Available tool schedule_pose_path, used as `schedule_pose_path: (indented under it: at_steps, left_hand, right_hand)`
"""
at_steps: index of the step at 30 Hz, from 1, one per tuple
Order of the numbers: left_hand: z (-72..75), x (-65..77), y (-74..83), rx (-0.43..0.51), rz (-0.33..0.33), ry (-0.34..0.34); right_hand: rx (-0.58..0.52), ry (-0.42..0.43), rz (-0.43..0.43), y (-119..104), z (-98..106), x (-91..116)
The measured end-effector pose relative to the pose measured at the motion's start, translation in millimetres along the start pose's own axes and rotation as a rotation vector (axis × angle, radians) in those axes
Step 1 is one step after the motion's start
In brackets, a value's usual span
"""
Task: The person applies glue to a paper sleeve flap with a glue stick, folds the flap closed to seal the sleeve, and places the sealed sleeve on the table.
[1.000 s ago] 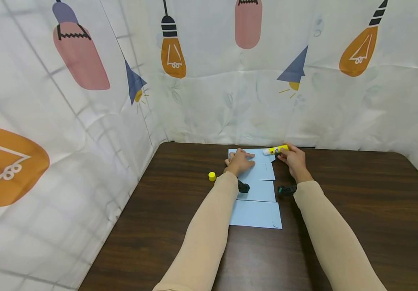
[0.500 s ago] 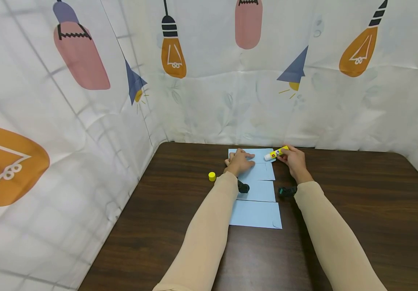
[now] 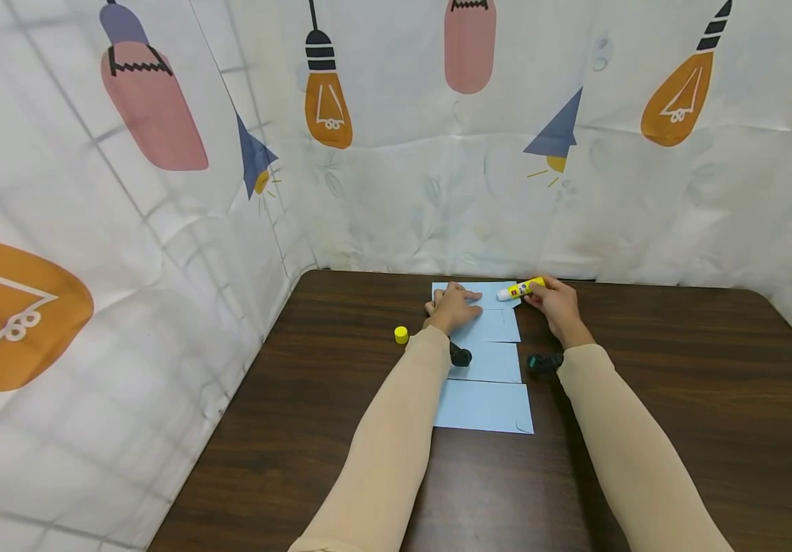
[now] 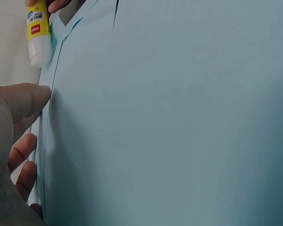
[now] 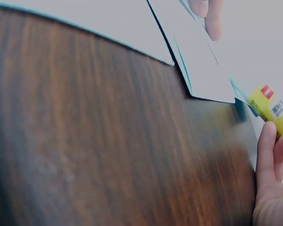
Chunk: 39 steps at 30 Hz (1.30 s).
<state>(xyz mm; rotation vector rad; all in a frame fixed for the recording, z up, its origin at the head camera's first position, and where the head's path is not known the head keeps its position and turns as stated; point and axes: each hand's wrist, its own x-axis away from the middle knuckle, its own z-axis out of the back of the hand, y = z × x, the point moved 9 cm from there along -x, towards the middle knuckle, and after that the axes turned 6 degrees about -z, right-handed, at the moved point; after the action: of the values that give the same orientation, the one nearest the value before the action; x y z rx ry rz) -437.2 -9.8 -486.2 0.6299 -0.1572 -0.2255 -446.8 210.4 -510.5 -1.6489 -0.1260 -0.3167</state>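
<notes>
Several light-blue envelopes point(image 3: 484, 406) lie in a column on the dark wooden table. My left hand point(image 3: 453, 308) rests on the far ones with its fingers spread, holding them down. In the left wrist view its thumb point(image 4: 35, 96) lies along the seam between two envelopes. My right hand point(image 3: 557, 305) pinches an uncapped yellow glue stick point(image 3: 521, 290), tilted with its white end toward the left. That white end overlaps the right part of the farthest envelope point(image 3: 489, 290) in the head view. The right wrist view shows fingers around the yellow barrel point(image 5: 273, 109).
A yellow cap point(image 3: 401, 335) stands on the table point(image 3: 340, 368) left of the envelopes. A white curtain point(image 3: 396, 207) printed with lamps hangs behind the table's far edge and along its left side.
The glue stick's white end has shifted back and forth in short movements over the farthest envelope, and its tilt has changed. My left hand has stayed in place.
</notes>
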Motion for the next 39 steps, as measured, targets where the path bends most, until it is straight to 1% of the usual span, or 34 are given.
schedule_pose_path:
  at_steps: [3,7,9,13,14,15,26,32,35,39]
  left_hand:
    - [0.0,-0.9,-0.8,0.007,0.003,0.005]
    - [0.2,0.0,-0.8,0.014,0.004,0.003]
    - [-1.1,-2.1,-2.4,0.011,0.014,-0.001]
    - [0.2,-0.2,-1.5,0.005,0.011,-0.003]
    - [-0.6,-1.7,-2.9,0.0,0.02,-0.002]
    - [0.9,0.7,-1.5,0.0,0.012,0.0]
    - [2.1,2.0,-0.8,0.008,0.006,0.01]
    - [-1.4,-1.7,-3.9,0.007,0.02,-0.003]
    - [-5.2,-7.5,-7.9,0.011,0.039,-0.01]
    - [-5.3,-8.8,-8.5,0.014,0.038,-0.006]
  right_hand:
    - [0.017,0.013,-0.001,1.3,0.5,-2.3]
    - [0.002,0.041,-0.014,2.7,1.1,-4.7]
    - [-0.007,0.052,-0.017,3.3,1.4,-5.3]
    - [-0.01,0.061,-0.021,3.9,2.0,-5.8]
    - [-0.011,0.062,-0.021,4.1,2.3,-5.9]
    - [-0.017,0.062,-0.022,4.3,2.5,-5.9]
    - [-0.029,0.075,-0.02,2.5,3.4,-0.7]
    - [-0.048,0.076,-0.02,2.9,3.5,0.0]
    - [-0.053,0.079,-0.017,3.2,3.9,-0.6]
    - [-0.052,0.077,-0.012,2.6,3.5,-1.2]
